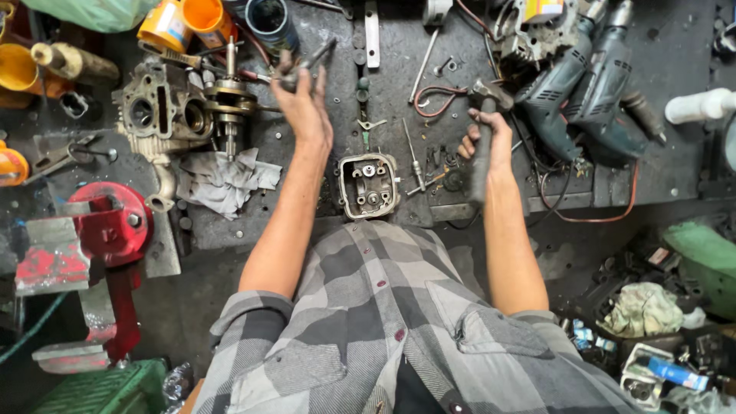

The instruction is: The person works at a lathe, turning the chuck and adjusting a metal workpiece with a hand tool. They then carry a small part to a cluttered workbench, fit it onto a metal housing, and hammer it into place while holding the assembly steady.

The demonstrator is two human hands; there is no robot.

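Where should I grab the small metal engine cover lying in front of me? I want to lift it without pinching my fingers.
Judging by its pose, take the engine cover by its two long outer walls, coming straight down from above. It lies flat with the open side up, and tools crowd its right, so the rim looks like the freest grip.

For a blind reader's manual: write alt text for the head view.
Seen from above, a person at a cluttered workbench grips a hammer in the right hand and a dark metal rod in the left hand. A small engine head lies between the arms, with a crankcase, rag, red vise and two drills around.
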